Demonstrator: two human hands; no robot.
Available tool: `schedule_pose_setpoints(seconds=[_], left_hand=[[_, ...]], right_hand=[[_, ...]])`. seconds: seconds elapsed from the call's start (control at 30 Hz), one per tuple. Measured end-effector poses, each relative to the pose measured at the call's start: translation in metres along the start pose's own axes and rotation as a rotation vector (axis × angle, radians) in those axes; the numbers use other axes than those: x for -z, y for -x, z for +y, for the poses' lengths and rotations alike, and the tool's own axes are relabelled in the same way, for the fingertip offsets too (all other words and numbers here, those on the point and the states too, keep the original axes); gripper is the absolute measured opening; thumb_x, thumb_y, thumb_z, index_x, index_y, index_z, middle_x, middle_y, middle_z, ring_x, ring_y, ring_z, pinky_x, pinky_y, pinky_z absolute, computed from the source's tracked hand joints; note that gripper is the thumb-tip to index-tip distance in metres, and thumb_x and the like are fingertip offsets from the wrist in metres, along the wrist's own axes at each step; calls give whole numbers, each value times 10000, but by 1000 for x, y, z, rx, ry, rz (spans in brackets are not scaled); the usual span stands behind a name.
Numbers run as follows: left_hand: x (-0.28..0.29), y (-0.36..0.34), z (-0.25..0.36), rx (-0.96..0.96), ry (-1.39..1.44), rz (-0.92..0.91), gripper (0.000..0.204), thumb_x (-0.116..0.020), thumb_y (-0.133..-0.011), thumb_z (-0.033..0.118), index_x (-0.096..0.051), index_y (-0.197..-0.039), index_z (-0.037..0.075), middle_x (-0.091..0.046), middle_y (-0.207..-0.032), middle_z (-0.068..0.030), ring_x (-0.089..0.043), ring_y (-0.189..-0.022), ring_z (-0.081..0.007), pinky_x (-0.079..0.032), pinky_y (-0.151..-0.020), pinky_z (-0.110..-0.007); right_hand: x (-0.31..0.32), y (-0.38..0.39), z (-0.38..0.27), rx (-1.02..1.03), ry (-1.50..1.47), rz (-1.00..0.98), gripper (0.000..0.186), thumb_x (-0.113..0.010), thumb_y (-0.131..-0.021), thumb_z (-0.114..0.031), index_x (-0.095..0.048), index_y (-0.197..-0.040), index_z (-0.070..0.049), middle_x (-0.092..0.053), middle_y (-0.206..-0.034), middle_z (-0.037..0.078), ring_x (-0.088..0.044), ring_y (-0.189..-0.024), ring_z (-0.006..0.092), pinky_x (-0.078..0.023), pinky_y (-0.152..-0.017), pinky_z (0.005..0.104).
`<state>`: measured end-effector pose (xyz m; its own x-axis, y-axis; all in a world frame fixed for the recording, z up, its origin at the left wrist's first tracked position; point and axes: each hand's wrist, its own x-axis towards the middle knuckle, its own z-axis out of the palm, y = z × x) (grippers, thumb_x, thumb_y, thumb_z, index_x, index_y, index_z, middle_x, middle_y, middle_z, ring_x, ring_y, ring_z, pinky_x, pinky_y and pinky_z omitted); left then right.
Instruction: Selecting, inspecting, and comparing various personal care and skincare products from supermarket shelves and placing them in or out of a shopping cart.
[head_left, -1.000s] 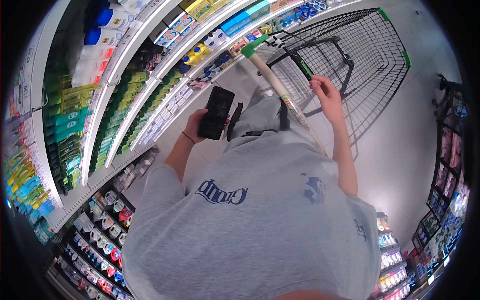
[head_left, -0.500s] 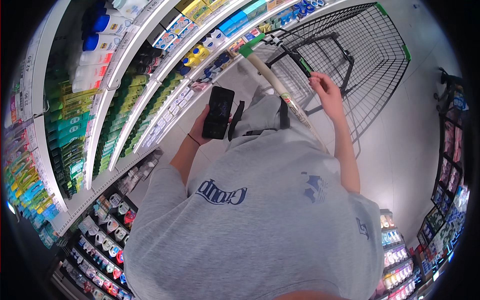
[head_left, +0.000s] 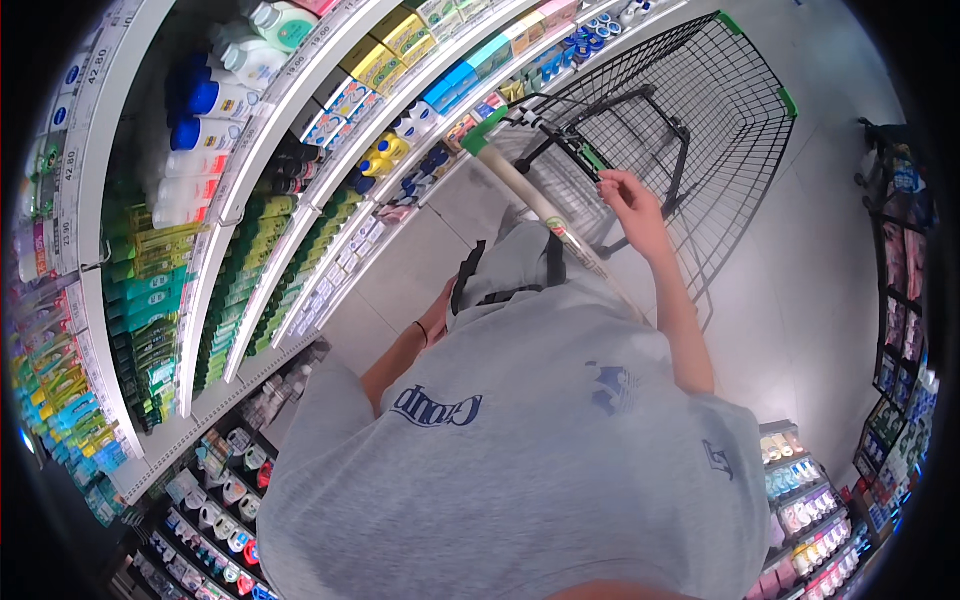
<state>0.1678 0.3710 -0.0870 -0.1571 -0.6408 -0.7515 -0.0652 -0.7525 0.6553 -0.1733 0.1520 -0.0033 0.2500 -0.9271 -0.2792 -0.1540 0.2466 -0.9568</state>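
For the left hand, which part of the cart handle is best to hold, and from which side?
Probably the bare stretch of the cart handle left of the right hand, near its green end cap. The bar is a long round tube lying across in front of the person, so coming from above and wrapping the fingers over it suits.

My right arm stretches forward and up from the shoulder, elbow nearly straight, forearm bare. My right hand (head_left: 630,205) sits at the far end of it, fingers curled over in a closed grip, knuckles up. My left arm hangs bent at my side, forearm angled in toward my hip. My left hand (head_left: 437,318) is down low at my waist, mostly hidden, a dark band at the wrist.
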Motion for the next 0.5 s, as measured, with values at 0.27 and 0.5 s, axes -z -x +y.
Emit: schedule_pose_setpoints(seconds=[0.27, 0.5], left_hand=[[-28, 13, 11, -52, -83, 32, 680, -572, -911, 445, -355, -1438, 73, -451, -1392, -178, -462, -1270, -294, -387, -1040, -440], [-45, 28, 20, -85, -181, 34, 666, -570, -912, 424, -360, -1436, 69, -446, -1398, -180, -455, -1277, -300, -382, -1044, -438]], right_hand=[[-1, 1, 0, 29, 37, 4, 227, -615, -945, -138, -622, -1131, -9, -596, -860, -38, -528, -796, 29, -444, -728, 189], [-2, 2, -5, 94, 84, 43, 227, -619, -937, -152, -632, -1125, -26, -608, -841, -27, -534, -764, 42, -451, -709, 203]])
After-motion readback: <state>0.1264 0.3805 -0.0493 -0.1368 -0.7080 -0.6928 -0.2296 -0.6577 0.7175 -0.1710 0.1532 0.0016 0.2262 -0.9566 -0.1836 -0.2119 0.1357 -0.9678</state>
